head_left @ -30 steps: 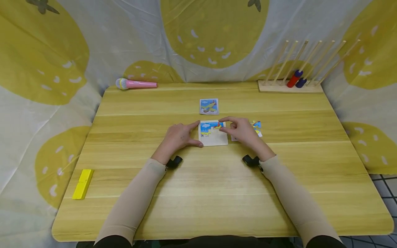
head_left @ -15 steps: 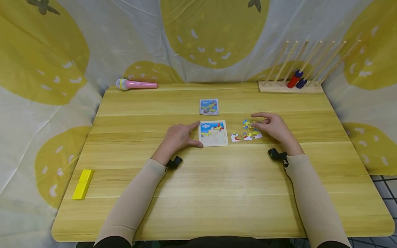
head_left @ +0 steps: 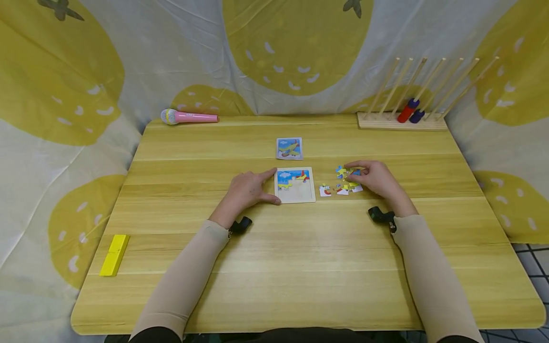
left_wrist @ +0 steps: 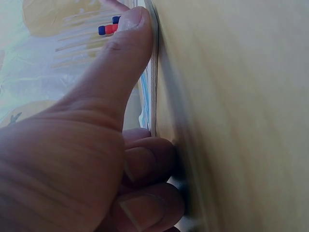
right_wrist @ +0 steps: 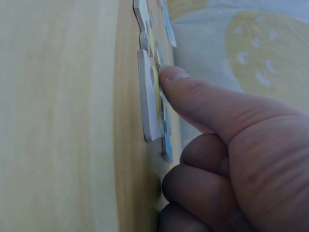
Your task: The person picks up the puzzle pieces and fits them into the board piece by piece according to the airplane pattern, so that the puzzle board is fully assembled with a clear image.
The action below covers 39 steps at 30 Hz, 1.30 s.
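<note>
A shallow square puzzle board (head_left: pixel 301 194) lies mid-table, its upper part filled with picture pieces and its lower part bare. My left hand (head_left: pixel 246 186) holds the board by its left side, index finger at the far corner and thumb at the near one. In the left wrist view the thumb (left_wrist: pixel 108 72) lies against the board edge (left_wrist: pixel 154 87). Right of the board is a cluster of loose jigsaw pieces (head_left: pixel 324 191). Over its far side is my right hand (head_left: pixel 379 180), thumb and index apart. The right wrist view has the thumb tip right at the jigsaw pieces (right_wrist: pixel 149 101), which lie flat.
A picture card (head_left: pixel 289 148) of a yellow plane lies beyond the board. At the back stand a pink toy microphone (head_left: pixel 195 117), lying on its side, and a wooden peg rack (head_left: pixel 401 123) with red and blue beads. Yellow blocks (head_left: pixel 114 255) lie at the left edge.
My right hand has left the puzzle board and moved right to the loose pieces, then shifted slightly within them. A red-and-yellow piece shows in the board's upper right. The left hand has stayed put.
</note>
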{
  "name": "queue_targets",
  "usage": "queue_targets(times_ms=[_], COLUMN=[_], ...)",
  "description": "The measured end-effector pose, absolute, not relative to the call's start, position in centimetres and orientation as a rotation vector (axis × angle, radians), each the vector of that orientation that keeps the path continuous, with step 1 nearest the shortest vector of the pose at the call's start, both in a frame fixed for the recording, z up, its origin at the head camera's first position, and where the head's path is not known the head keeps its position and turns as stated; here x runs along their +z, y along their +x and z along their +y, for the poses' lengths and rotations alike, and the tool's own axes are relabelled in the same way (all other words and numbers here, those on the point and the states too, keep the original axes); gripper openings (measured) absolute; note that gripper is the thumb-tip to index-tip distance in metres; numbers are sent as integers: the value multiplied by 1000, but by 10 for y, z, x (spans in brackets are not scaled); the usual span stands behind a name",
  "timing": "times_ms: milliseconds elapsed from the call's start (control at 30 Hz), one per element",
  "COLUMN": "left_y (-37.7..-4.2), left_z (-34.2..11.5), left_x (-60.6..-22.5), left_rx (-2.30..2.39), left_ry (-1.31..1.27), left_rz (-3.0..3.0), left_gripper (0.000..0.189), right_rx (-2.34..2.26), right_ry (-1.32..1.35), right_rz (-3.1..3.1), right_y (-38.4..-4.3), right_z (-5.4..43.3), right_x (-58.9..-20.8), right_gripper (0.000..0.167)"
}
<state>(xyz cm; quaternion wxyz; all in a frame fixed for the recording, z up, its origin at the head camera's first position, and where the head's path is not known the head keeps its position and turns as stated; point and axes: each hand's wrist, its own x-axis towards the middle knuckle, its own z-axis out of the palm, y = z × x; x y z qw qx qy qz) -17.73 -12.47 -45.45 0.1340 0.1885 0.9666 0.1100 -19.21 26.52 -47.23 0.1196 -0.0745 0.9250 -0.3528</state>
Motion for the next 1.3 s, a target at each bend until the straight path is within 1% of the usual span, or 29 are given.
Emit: queue_targets(times_ms=[700,900,1300], left_y=[-177,-177,-177], left_z=[-124,-124,-125], left_x=[-454,-454,-454], left_rx=[314,317,321], left_ry=[559,563,560], left_rz=[2813,2809,2802], left_gripper=[108,108,108], right_rx=[-994,-977,-988], right_ry=[-235,-225,-322], right_rz=[2713,2745,2822], right_y=[-192,-191,-189], right_z=[263,261,258], right_x=[-470,-472,-474], right_gripper=[42,39,39])
